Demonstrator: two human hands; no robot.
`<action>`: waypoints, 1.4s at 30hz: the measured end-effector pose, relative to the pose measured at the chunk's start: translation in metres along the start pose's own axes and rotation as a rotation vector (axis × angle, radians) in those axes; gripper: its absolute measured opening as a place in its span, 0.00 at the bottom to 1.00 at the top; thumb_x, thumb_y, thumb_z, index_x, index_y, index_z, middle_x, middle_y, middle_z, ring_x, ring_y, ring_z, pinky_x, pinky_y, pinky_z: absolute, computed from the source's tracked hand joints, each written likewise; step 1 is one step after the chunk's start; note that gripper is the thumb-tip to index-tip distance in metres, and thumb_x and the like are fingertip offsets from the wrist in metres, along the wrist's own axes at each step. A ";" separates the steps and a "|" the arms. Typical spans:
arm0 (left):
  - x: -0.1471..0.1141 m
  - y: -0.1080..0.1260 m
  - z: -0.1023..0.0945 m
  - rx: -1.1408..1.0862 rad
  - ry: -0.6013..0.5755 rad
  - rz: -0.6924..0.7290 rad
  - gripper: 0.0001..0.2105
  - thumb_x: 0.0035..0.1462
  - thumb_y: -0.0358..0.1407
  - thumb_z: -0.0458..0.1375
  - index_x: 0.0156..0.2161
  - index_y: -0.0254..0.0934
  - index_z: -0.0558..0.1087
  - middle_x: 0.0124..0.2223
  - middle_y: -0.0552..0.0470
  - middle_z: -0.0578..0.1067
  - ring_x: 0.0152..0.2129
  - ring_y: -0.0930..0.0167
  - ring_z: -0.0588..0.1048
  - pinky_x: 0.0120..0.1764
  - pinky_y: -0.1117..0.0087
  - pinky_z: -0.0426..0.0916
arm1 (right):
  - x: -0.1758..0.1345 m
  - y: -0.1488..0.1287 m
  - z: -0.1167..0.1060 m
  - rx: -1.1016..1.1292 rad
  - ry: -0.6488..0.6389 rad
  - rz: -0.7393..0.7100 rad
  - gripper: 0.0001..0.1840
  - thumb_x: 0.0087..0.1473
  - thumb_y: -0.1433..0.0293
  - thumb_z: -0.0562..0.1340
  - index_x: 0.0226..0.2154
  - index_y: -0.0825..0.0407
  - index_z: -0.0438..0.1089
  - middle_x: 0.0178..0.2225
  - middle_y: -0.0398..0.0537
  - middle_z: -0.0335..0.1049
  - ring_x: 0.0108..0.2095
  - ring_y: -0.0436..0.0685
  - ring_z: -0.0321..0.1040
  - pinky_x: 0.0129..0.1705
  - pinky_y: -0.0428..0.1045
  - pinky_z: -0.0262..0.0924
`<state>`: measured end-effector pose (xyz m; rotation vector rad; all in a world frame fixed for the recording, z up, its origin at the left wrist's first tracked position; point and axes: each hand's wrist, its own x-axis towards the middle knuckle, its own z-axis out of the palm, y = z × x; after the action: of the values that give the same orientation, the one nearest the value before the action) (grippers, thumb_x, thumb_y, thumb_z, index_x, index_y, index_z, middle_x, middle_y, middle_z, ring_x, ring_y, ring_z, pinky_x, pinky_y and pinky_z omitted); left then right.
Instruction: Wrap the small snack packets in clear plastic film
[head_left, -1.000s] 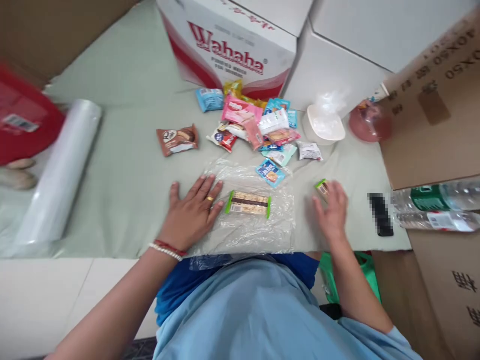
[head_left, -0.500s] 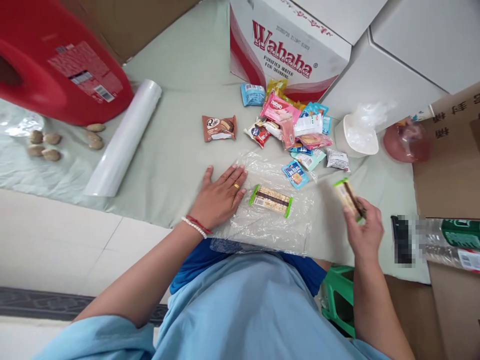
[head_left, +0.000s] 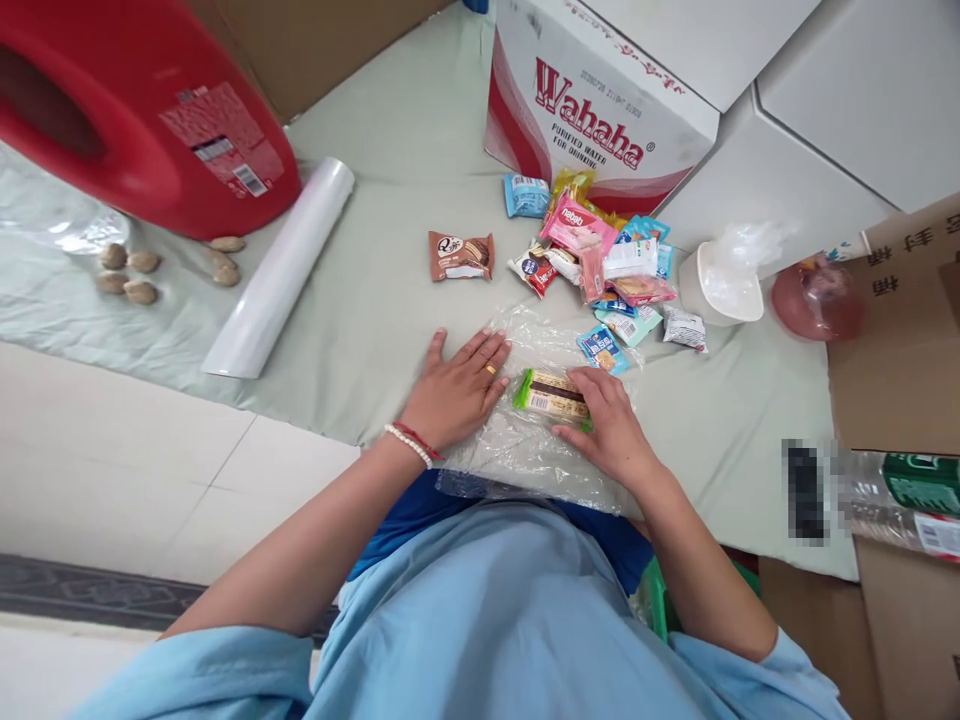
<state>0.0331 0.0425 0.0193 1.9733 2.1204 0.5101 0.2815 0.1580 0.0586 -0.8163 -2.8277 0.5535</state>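
Note:
Spread flat, my left hand [head_left: 461, 390] presses on the left edge of a clear sheet of plastic film [head_left: 517, 460]. My right hand [head_left: 611, 425] grips the right end of a green-ended wrapped snack bar [head_left: 551, 392], thumb below and fingers above. That bar is over the middle of the film, at the spot of another like it, which is mostly hidden beneath it. Just above the right fingers lies a small blue snack packet [head_left: 602, 348]. A brown wrapped wafer snack [head_left: 461, 257] rests beyond my left hand.
A pile of wrapped snacks [head_left: 581, 225] lies before a Wahaha carton [head_left: 592, 110]. A white roll [head_left: 281, 270], several brown nuts [head_left: 142, 262] and a big red jug [head_left: 217, 130] are at left. A white cup [head_left: 720, 290] and plastic bottles [head_left: 900, 480] are at right.
My right hand has moved left, bringing the snack bar from the table's right side onto the bar on the film. My left hand stays flat on the film. The view has shifted slightly.

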 end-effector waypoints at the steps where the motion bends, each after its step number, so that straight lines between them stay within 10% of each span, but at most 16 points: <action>1: 0.000 0.000 0.000 -0.001 0.002 0.001 0.28 0.77 0.44 0.37 0.75 0.40 0.56 0.76 0.45 0.57 0.74 0.59 0.56 0.73 0.36 0.31 | 0.005 -0.003 -0.001 -0.006 -0.021 -0.001 0.36 0.61 0.57 0.70 0.67 0.48 0.63 0.64 0.61 0.65 0.66 0.73 0.58 0.67 0.69 0.57; 20: 0.000 0.001 0.002 0.020 0.009 -0.008 0.27 0.77 0.44 0.39 0.75 0.44 0.55 0.76 0.46 0.57 0.74 0.60 0.56 0.74 0.36 0.32 | 0.002 -0.004 -0.015 -0.190 -0.109 0.088 0.28 0.59 0.71 0.66 0.62 0.53 0.70 0.56 0.58 0.73 0.57 0.71 0.63 0.60 0.63 0.60; 42: 0.000 0.000 0.003 0.006 0.021 0.002 0.27 0.77 0.43 0.39 0.76 0.44 0.53 0.76 0.45 0.58 0.74 0.59 0.56 0.73 0.35 0.33 | 0.016 -0.023 -0.009 -0.127 -0.127 0.100 0.28 0.62 0.61 0.69 0.62 0.51 0.70 0.57 0.59 0.74 0.58 0.71 0.65 0.61 0.65 0.60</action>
<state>0.0338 0.0425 0.0165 1.9823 2.1353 0.5277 0.2591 0.1512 0.0766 -0.9829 -2.9763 0.4586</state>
